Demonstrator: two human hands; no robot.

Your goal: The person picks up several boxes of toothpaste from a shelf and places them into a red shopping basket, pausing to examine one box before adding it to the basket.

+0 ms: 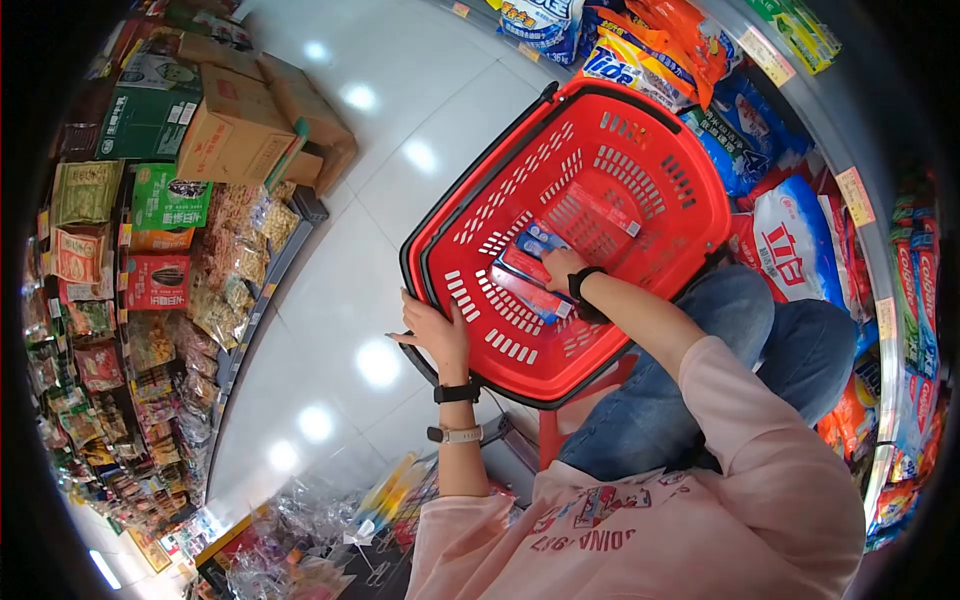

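Note:
A red plastic shopping basket (480,215) with slotted sides and a black handle is tilted in front of my knees, its opening facing me. At its near left edge, my left hand (437,332) grips the rim. Inside the basket, my right hand (562,268) has its fingers closed on a blue-and-red toothpaste box (530,268); the fingertips are partly hidden. Another red toothpaste box (610,212) lies farther over in the basket.
Laundry detergent bags (790,240) and Colgate boxes (920,280) fill the shelf on the right. Cardboard cartons (235,125) and packaged snacks (150,350) stand at left beyond the tiled floor (340,260). Plastic-wrapped goods (300,540) hang at the bottom.

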